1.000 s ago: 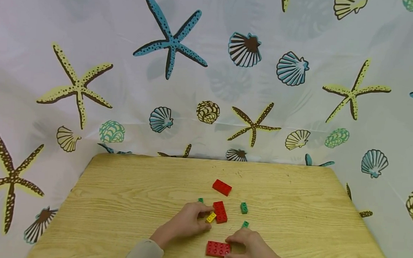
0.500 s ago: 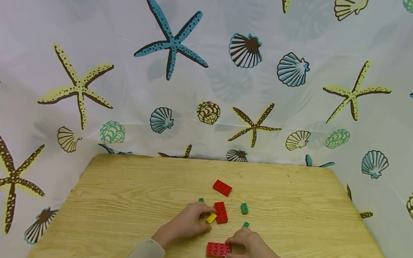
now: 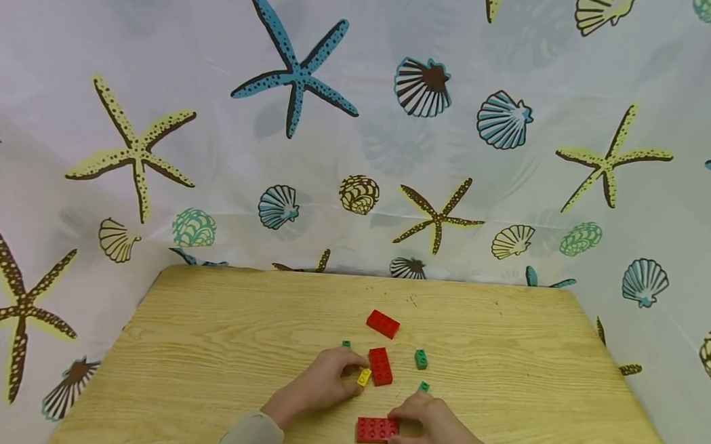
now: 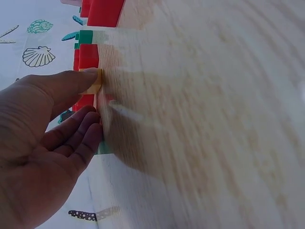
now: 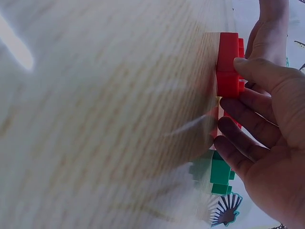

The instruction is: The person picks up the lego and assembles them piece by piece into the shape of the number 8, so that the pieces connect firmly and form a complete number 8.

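Note:
The left hand point(image 3: 324, 382) has its thumb and fingers around a small yellow brick point(image 3: 364, 377) on the table; in the left wrist view the thumb touches the yellow brick point(image 4: 95, 82). Just right of it lies a red brick point(image 3: 380, 367). Nearer the front edge, the right hand point(image 3: 434, 432) grips the right end of another red brick point(image 3: 374, 430) between thumb and fingers, studs up. The right wrist view has the thumb against that red brick point(image 5: 228, 64). A green brick point(image 3: 424, 387) sits just beyond the right hand, partly hidden by it.
A third red brick point(image 3: 382, 323) lies farther back on the wooden table point(image 3: 234, 310). One green brick point(image 3: 421, 359) is to the right of the middle red one, and another point(image 3: 346, 344) shows behind the left hand. A patterned cloth point(image 3: 329, 247) hangs behind the table.
The yellow brick has turned slightly between the left fingers, its long side now more front-to-back. The right hand and its red brick have hardly moved.

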`<control>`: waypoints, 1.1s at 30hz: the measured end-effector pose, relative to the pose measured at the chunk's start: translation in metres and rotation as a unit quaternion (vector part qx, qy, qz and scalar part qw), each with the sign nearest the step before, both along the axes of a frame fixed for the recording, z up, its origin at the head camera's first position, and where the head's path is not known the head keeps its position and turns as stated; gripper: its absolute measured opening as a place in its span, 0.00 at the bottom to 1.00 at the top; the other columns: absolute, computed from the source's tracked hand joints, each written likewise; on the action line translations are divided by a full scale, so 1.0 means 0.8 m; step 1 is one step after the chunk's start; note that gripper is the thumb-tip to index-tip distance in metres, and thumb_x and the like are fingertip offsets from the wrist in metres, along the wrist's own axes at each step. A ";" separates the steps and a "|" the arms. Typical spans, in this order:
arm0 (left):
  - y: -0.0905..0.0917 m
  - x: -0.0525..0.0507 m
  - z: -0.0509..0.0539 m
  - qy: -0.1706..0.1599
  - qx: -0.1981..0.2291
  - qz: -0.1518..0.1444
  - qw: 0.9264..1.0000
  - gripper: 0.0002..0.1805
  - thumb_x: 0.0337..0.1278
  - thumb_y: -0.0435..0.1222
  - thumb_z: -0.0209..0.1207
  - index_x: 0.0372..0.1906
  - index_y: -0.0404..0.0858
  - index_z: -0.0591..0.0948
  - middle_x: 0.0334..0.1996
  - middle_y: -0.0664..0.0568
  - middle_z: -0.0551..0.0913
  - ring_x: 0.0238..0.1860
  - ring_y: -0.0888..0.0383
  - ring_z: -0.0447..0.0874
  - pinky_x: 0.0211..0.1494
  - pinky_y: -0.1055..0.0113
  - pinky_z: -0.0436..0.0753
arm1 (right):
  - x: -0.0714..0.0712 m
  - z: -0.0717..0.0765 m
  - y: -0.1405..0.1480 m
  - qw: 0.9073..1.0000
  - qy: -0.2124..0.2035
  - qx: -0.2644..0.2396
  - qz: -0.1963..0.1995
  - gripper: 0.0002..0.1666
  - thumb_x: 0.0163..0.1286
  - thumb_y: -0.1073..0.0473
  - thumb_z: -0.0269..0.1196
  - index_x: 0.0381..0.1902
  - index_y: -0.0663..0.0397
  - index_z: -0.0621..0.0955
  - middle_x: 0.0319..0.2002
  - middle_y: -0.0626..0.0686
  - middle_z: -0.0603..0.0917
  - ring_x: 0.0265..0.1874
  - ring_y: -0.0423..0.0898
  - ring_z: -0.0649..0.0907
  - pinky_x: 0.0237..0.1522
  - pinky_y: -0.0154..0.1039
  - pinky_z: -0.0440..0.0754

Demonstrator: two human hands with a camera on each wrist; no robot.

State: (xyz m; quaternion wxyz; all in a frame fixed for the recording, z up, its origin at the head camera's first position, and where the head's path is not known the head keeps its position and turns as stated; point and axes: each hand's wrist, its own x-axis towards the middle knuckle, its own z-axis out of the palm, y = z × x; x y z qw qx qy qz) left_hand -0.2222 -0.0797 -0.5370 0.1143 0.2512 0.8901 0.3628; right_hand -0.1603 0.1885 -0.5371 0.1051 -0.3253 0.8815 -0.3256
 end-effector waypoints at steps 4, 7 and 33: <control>-0.002 0.003 0.002 0.000 0.006 0.001 1.000 0.21 0.62 0.36 0.73 0.58 0.36 0.86 0.53 0.50 0.87 0.51 0.55 0.83 0.56 0.59 0.84 | 0.000 0.001 -0.001 1.000 0.001 0.004 0.000 0.21 0.72 0.43 0.70 0.55 0.47 0.89 0.49 0.39 0.88 0.50 0.33 0.81 0.54 0.35 0.81; -0.003 0.004 0.002 0.000 0.012 0.003 1.000 0.21 0.62 0.36 0.73 0.58 0.36 0.86 0.54 0.49 0.87 0.51 0.55 0.84 0.55 0.58 0.85 | -0.001 0.002 -0.001 1.000 -0.005 0.004 -0.001 0.20 0.72 0.43 0.70 0.55 0.47 0.89 0.48 0.38 0.88 0.49 0.32 0.80 0.53 0.34 0.81; -0.012 0.020 0.001 0.002 0.022 0.013 1.000 0.17 0.60 0.44 0.75 0.51 0.45 0.86 0.44 0.58 0.90 0.47 0.60 0.89 0.53 0.61 0.87 | 0.000 0.003 -0.002 1.000 -0.015 0.001 -0.004 0.21 0.73 0.43 0.70 0.56 0.47 0.89 0.48 0.38 0.87 0.48 0.32 0.80 0.52 0.33 0.80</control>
